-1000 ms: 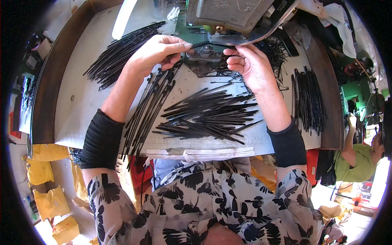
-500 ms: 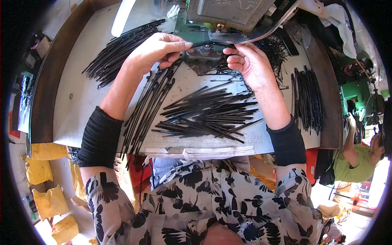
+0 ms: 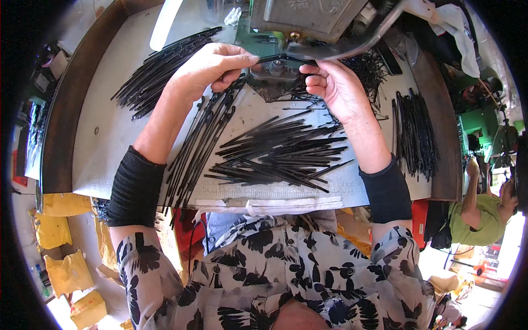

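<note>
Between my two hands a thin black strip (image 3: 273,57) is held level, just under the head of a green and grey press machine (image 3: 308,19). My left hand (image 3: 214,66) pinches its left end between thumb and fingers. The other end lies in the pinch of my right hand (image 3: 335,82), the remaining fingers curled. Below the strip sits the machine's metal die (image 3: 278,67). A loose pile of black strips (image 3: 280,151) lies nearer to me on the pale tabletop, and a slanting row of longer strips (image 3: 201,143) is under my left forearm.
Another bundle of black strips (image 3: 162,71) lies at the far left, and one more (image 3: 415,135) by the right rim. A tangle of thin black pieces (image 3: 371,74) is behind my right hand. A raised brown edge (image 3: 60,137) borders the table. A person in green (image 3: 478,220) sits at right.
The curved grey metal arm of the machine has shifted and looks blurred, and the machine's head sits slightly differently. Both hands keep nearly the same place, still gripping the strip.
</note>
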Available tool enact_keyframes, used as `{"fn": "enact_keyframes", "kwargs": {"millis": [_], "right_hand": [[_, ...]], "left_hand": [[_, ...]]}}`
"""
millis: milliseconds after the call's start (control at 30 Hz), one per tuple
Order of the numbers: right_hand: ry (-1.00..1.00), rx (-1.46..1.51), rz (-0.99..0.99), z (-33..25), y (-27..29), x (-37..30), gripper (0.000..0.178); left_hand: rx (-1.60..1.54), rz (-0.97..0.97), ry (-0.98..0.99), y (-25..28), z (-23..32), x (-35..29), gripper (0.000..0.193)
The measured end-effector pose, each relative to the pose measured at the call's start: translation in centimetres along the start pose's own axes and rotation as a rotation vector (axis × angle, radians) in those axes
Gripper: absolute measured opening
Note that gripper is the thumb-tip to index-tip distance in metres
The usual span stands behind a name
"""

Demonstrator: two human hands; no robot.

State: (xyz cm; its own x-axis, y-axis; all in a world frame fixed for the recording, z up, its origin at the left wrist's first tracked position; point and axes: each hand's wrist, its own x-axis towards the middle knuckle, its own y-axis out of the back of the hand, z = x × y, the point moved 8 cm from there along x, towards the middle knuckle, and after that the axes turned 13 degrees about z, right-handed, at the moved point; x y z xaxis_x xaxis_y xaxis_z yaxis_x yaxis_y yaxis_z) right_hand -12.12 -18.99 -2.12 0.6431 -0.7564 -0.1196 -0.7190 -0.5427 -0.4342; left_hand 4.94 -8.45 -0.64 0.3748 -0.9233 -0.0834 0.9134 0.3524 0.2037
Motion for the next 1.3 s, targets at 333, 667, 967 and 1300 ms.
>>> {"fn": "enact_keyframes", "kwargs": {"millis": [333, 667, 967, 1300], "right_hand": [[0.466, -0.463, 0.175, -3.3, 0.2, -1.1, 0.023], [0.592, -1.163, -0.087, -0.9, -5.7, -4.9, 0.018], [0.452, -1.052, -0.101, -1.4, -4.4, -4.3, 0.021], [-0.052, -0.791, -0.262, 1.9, -5.3, -5.5, 0.035]], "left_hand": [[0.218, -0.079, -0.133, -0.1, 1.6, -1.2, 0.026], [0.292, -0.158, -0.152, -0.9, 1.1, -1.5, 0.036], [0.882, 0.035, -0.272, 1.9, -0.3, 0.2, 0.032], [0.68, 0.045, -0.245, 1.8, 0.4, 0.0, 0.027]]}}
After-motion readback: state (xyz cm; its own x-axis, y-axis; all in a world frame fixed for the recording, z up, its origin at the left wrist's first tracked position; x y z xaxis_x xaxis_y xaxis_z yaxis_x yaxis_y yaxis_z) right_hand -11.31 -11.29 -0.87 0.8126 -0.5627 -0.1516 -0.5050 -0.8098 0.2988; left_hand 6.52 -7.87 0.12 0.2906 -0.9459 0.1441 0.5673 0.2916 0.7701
